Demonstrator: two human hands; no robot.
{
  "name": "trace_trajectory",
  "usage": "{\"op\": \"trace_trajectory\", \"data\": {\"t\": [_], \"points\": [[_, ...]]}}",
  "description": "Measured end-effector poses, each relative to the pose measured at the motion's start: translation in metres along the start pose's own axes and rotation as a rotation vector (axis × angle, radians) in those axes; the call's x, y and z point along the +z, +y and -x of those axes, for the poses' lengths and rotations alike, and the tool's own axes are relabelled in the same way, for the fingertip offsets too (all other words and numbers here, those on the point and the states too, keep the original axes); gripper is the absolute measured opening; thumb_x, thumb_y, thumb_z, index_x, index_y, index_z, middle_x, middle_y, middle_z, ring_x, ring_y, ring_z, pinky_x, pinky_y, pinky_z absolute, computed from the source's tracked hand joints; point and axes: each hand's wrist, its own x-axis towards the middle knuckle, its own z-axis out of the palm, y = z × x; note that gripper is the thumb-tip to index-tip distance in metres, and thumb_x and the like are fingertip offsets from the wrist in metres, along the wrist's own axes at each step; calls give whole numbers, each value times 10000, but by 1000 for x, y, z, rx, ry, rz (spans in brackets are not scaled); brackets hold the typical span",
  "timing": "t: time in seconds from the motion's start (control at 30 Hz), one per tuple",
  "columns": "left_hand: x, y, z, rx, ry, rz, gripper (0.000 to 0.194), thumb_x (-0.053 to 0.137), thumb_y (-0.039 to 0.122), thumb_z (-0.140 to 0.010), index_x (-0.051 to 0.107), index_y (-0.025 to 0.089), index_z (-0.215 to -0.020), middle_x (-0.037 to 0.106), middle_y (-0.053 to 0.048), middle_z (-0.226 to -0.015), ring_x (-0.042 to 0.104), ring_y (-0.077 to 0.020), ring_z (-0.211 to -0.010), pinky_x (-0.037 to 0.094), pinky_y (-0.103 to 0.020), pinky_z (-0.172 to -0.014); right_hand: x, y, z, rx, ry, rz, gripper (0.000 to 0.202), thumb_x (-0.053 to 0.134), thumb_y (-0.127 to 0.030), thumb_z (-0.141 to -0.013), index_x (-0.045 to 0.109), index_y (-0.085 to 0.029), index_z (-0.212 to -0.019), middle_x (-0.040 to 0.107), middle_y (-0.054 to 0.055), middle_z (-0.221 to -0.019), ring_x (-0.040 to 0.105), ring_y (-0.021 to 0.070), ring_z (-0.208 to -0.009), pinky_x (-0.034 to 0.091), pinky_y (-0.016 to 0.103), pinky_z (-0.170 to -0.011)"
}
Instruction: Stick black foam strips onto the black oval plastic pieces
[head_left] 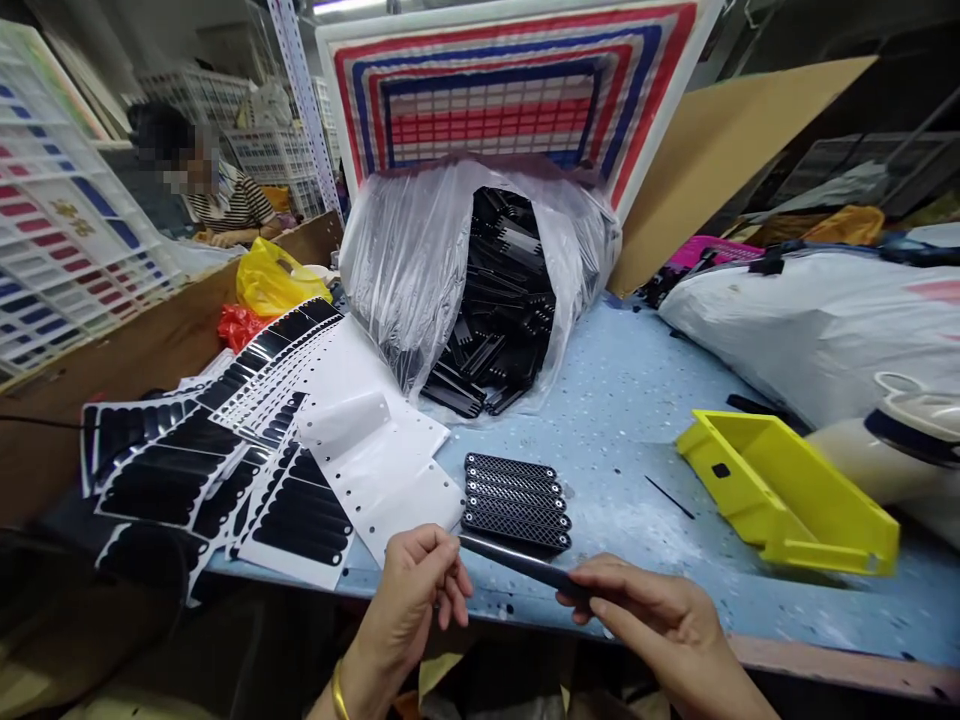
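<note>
A thin black strip [525, 566] spans the space between my two hands near the table's front edge. My left hand [424, 578], with a gold bangle at the wrist, pinches its left end. The other end is held between the thumb and fingers of my right hand [645, 610]. Just behind the strip lies a row of black textured pieces [516, 500] with small holes at their ends. White backing sheets [375, 450] lie to the left, beside sheets of black stickers [161, 470].
An open plastic bag [412, 260] full of black parts [510, 290] stands at the back. At right are a yellow bin [795, 500], a white sack [825, 310] and a thin black stick [670, 496]. A person [225, 200] sits at the far left behind a crate [67, 220].
</note>
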Motion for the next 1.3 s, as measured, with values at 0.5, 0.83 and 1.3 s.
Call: {"op": "trace_trajectory", "data": {"t": [0.5,0.83,1.3], "points": [[-1,-7,-3,-20,78,-20,396,812,439,-623,565,129,-634,645,-28,-510,543,-77,-332,269,-117,-311,-10,20,-1,-276,150,449,222,657,-229,-836,761,-212,-1032,763,88,-919,730,202,-730,584,226,-503],[12,-11,3,-96,2,51,414,814,464,-624,570,135,-686,662,-43,-521,545,-92,-320,292,-124,-298,20,15,-11,-682,-103,804,207,468,-82,-945,666,-137,-962,647,82,-757,577,185,-660,480,310,-558],[-11,-26,-12,104,25,-606,298,687,406,-723,733,127,-817,607,-4,-522,540,-110,-390,401,-191,-389,-2,12,13,-551,-128,852,227,407,-46,-944,605,-155,-941,588,55,-742,585,178,-656,497,288,-577]]}}
